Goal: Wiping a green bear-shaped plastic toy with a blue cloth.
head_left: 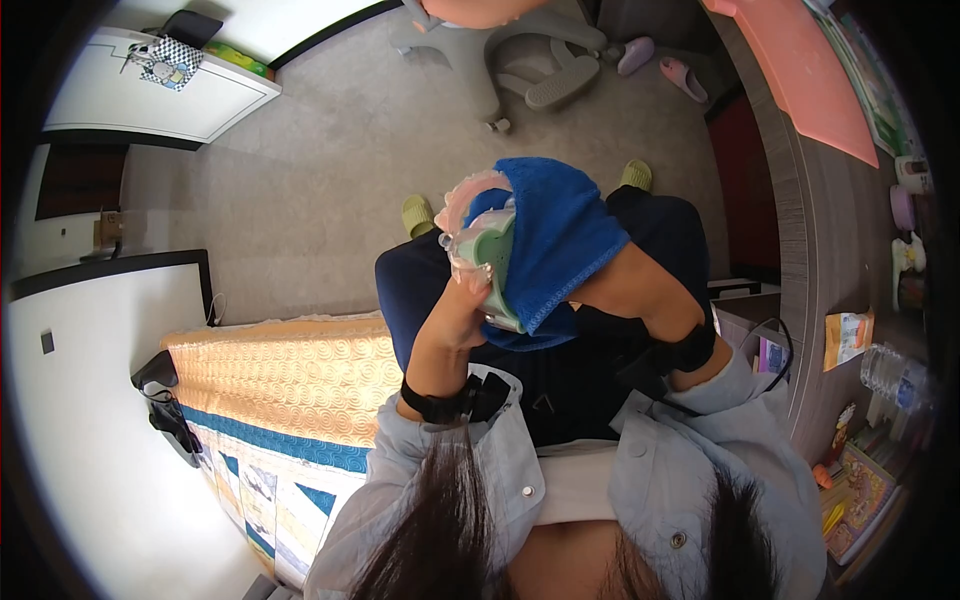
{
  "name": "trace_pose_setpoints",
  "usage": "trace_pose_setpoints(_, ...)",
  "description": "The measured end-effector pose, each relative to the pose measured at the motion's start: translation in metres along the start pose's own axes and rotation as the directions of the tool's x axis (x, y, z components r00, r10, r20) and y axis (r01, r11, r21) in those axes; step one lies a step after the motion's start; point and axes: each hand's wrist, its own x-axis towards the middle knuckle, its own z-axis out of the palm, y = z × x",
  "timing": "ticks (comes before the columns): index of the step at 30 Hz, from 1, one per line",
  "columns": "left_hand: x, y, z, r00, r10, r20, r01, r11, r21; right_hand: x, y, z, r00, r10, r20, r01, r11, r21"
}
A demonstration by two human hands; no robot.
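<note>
My left hand [466,311] grips a pastel plastic item [487,247] from below, above my lap. It has a green body, clear parts and a curved pink band with a scalloped edge; I cannot tell exactly what it is. A blue cloth [559,232] wraps over my right hand and lies against the item's right side. My right hand's fingers are hidden under the fabric, and only the wrist and forearm come out of it. More of the cloth hangs below the green body.
At the right runs a wooden desk [806,300] with a snack packet [847,337], a plastic bottle [892,375] and a pink board [810,82]. A bed with a yellow quilt [292,367] stands at the left. Ahead are a grey chair base [495,67] and pink slippers [682,79].
</note>
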Motion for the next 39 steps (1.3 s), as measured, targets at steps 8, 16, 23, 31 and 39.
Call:
trace_pose_setpoints(8,0.000,0.000,0.015,0.998,0.004,0.070,0.004,0.994,-0.114,0.000,-0.007,-0.015,0.984,0.121,0.133,-0.132,0.988,0.075)
trace_pose_setpoints(16,0.000,0.001,0.020,0.995,0.073,0.074,-0.061,0.987,-0.151,0.001,0.001,-0.006,0.996,0.014,0.091,-0.018,0.999,0.044)
trace_pose_setpoints(23,0.001,0.002,0.017,0.999,0.019,0.028,-0.015,0.991,-0.133,-0.001,0.011,-0.008,0.996,-0.025,0.088,0.027,0.999,-0.025)
trace_pose_setpoints(31,0.000,-0.008,-0.004,0.969,0.048,0.243,0.011,0.971,-0.237,-0.004,0.022,-0.014,0.965,-0.192,0.180,0.227,0.954,-0.197)
trace_pose_setpoints(39,-0.001,-0.001,0.018,0.989,0.125,0.082,-0.119,0.990,-0.079,-0.006,0.014,-0.016,0.994,0.016,0.109,-0.019,1.000,0.025)
